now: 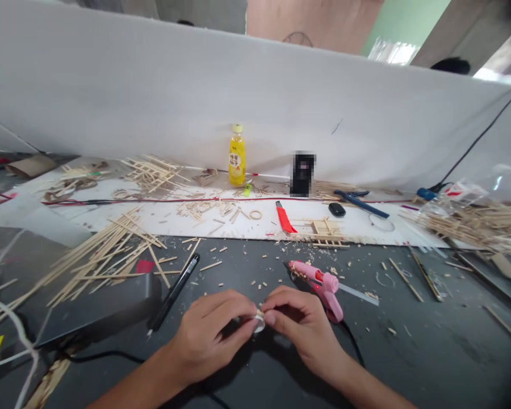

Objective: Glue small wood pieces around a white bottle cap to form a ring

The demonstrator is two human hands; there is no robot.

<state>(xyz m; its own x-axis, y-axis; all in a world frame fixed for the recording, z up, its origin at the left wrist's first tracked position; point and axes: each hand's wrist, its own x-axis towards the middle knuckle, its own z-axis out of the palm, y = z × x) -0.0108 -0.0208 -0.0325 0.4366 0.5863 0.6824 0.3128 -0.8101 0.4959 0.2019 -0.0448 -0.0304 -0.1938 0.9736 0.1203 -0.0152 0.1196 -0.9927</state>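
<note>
Between my two hands, low in the middle, is a small whitish ring (259, 324). My left hand (215, 326) is closed in a pinch on its left side. From the other side my right hand (296, 321) pinches at the ring's upper edge, where a tiny pale wooden bit (259, 313) shows. Whether the right fingers grip that bit or the ring is hidden. Just beyond my right hand lies a pink glue gun (315, 276) with a glue stick (357, 293) in its back. A black pen (176, 291) lies beyond my left hand.
Loose wooden sticks (111, 250) lie at left, more (485, 227) at right. Along the white board (255, 227) are a red cutter (285, 218), a small stick frame (326, 230), blue pliers (361, 201) and a yellow drink bottle (237, 159). A dark box (102, 309) stands left.
</note>
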